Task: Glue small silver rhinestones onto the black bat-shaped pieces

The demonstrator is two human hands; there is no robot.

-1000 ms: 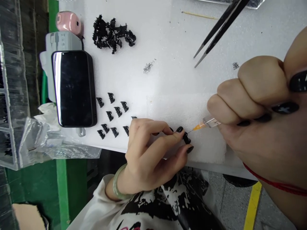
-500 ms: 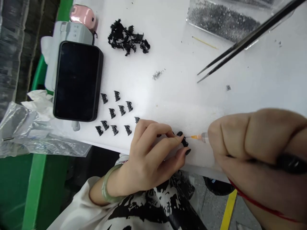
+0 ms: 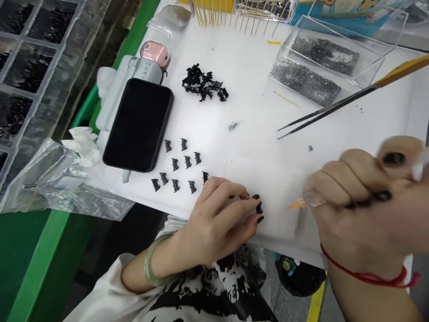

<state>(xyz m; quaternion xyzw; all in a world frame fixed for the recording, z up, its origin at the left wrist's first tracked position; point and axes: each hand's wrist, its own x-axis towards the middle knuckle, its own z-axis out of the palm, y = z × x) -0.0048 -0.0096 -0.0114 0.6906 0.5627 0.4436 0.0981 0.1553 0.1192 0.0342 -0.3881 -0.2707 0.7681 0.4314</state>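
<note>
Far left: compartment box (image 3: 72,58) with heaps of dark parts in its cells. Next to the green frame (image 3: 43,268) we have a clear plastic bag (image 3: 110,208) and a crumpled tissue (image 3: 83,145). Black phone (image 3: 139,125) lies screen up, overlapping a pale grey device (image 3: 145,69); pink case (image 3: 156,53) just beyond that.

We count ten loose black pieces (image 3: 174,164) laid out on the white work surface (image 3: 254,156), the rightmost just beside our left hand (image 3: 217,219). Behind them, a tangled black pile (image 3: 201,82). Left fingers are pinched narrow, thumb and forefinger gripping one black clip-like piece (image 3: 259,208) near the front edge of the surface. Small heap of silvery bits (image 3: 234,126) farther back.

Right of that: our syringe (image 3: 313,199), orange tip aimed left, apart from the gripped piece. Dark cluster (image 3: 310,148) behind it; tweezers (image 3: 335,107) lie with tips slightly apart, near a clear box (image 3: 368,76). Our right hand (image 3: 362,192) is motion-blurred, fingers curled round the syringe barrel.
</note>
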